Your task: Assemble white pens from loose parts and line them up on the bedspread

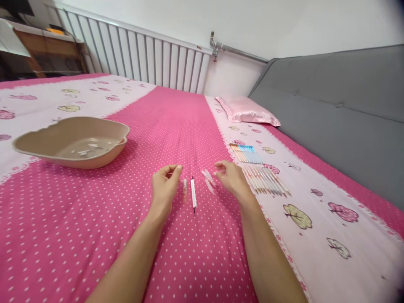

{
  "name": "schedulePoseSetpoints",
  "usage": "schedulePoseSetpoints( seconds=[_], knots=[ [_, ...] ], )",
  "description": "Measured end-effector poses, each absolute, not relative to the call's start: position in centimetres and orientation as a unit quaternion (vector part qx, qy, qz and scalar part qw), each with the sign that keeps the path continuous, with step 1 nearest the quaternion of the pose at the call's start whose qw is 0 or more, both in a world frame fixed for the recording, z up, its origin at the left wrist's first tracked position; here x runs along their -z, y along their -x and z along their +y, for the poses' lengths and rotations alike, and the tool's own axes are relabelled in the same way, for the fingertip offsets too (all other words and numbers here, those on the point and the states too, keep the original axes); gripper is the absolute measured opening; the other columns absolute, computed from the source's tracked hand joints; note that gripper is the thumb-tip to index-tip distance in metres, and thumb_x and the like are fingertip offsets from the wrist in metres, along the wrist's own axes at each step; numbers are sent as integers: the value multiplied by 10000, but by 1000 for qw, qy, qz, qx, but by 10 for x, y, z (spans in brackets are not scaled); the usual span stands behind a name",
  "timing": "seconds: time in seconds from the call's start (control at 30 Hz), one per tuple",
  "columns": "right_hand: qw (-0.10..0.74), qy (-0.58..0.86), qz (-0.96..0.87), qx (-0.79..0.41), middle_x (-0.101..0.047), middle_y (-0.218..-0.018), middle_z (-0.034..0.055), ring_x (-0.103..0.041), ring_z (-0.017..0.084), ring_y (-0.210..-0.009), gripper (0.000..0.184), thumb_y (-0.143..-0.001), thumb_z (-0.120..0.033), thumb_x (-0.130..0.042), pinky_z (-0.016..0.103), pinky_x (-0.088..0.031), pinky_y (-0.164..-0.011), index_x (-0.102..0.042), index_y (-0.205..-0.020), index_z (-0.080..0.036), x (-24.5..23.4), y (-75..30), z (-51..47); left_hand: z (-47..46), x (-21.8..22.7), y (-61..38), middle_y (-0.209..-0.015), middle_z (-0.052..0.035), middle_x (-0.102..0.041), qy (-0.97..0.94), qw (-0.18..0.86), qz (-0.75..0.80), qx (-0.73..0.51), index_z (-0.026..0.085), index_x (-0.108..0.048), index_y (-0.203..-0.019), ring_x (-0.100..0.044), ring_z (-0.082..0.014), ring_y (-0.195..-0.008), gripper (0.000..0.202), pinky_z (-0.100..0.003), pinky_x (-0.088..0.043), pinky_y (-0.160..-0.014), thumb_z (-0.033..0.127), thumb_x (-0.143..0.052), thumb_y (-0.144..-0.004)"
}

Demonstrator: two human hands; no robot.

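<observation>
My left hand (pixel 164 185) is just left of the pen parts, its thumb and index finger pinched together. Whatever lies between those fingertips is too small to make out. To the right, my right hand (pixel 232 176) hovers with curved fingers, thumb and index slightly apart and nothing visible between them. Between the hands lie a white pen refill (pixel 193 193) with dark ends and a slim pink patterned pen barrel (pixel 184 190). Several translucent pink pen pieces (pixel 209 186) rest close to my right fingertips.
Blue and orange pens (pixel 249 154) lie in a row at right, with a row of pale pens (pixel 267 181) nearer me. A beige basin (pixel 107 158) at left holds small white pieces. Farther off are a pink pillow (pixel 248 110), a grey headboard (pixel 331 92) and a white radiator (pixel 142 52).
</observation>
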State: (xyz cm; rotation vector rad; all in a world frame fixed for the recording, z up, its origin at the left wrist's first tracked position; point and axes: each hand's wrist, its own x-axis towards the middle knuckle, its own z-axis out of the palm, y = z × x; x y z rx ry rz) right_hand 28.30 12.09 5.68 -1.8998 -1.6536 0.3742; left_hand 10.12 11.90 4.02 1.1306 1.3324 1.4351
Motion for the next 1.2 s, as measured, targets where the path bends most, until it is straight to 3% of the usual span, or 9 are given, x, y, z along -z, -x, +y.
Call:
schedulePoseSetpoints(
  seconds=[0.13, 0.4, 0.77, 1.0, 1.2],
  knots=[
    [181, 737, -636, -142, -675, -1021, 99, -620, 191, -924, 300, -768, -155, -516, 287, -433, -799, -631, -1044, -168, -54, -286, 119, 119, -39, -102, -591, 16, -542, -454, 416, 556, -559, 135, -660, -775, -421, -91, -505, 342, -220, -333, -503, 458, -647, -660],
    [128, 741, -643, -145, -693, -977, 102, -626, 222, -926, 259, -772, -162, -513, 280, -419, -738, -678, -969, -193, -48, -282, 123, 118, -36, -102, -630, -11, -593, -479, 403, 572, -531, 132, -669, -790, -468, -109, -530, 371, -247, -377, -550, 477, -645, -658],
    [164, 738, -626, -192, -689, -873, 74, -614, 175, -725, 225, -736, -267, -592, 246, -376, -570, -650, -935, -181, -32, -280, 132, 118, -35, -104, -648, -30, -602, -478, 409, 568, -531, 117, -671, -797, -482, -118, -551, 389, -248, -381, -548, 476, -652, -647],
    [197, 742, -605, -211, -675, -736, 38, -604, 171, -669, 102, -713, -200, -580, 239, -349, -527, -661, -774, -197, -30, -280, 133, 117, -36, -104, -636, -28, -594, -480, 420, 556, -533, 120, -669, -785, -478, -120, -550, 385, -248, -377, -555, 477, -665, -640],
    [225, 741, -596, -211, -663, -722, 22, -589, 149, -650, 79, -695, -157, -591, 236, -365, -554, -633, -754, -190, -36, -281, 132, 116, -37, -105, -638, -33, -601, -483, 417, 557, -532, 118, -672, -782, -484, -121, -547, 385, -254, -385, -553, 476, -661, -639]
  ],
)
